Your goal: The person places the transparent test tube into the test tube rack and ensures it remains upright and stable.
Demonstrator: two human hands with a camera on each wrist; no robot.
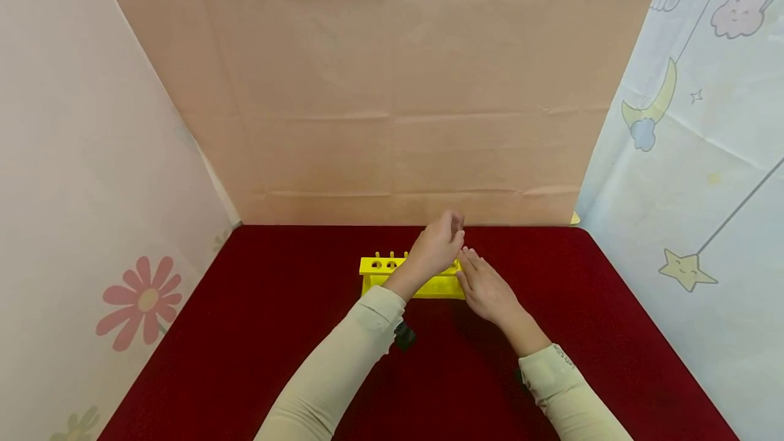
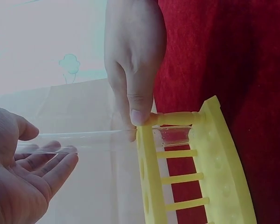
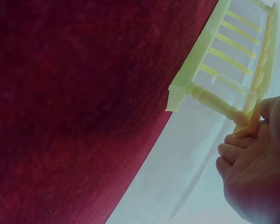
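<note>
A clear glass test tube (image 2: pixel 100 140) stands in the end hole of a yellow test tube rack (image 1: pixel 444 288), its rounded bottom showing below the top plate in the right wrist view. My left hand (image 1: pixel 436 247) holds the tube's upper part, thumb on one side and loosely bent fingers (image 2: pixel 63 170) on the other. At the rack's right end, my right hand (image 1: pixel 486 288) grips the top plate beside the tube, with the thumb (image 2: pixel 139 105) on the plate's edge. In the head view the left hand and forearm hide part of the rack.
The rack stands on a dark red cloth-covered table (image 1: pixel 275 332), toward its far side. Yellow pegs (image 1: pixel 377 255) rise along the rack's back. A tan paper backdrop (image 1: pixel 392 87) closes off the rear, and printed white sheets (image 1: pixel 692 175) hang at both sides.
</note>
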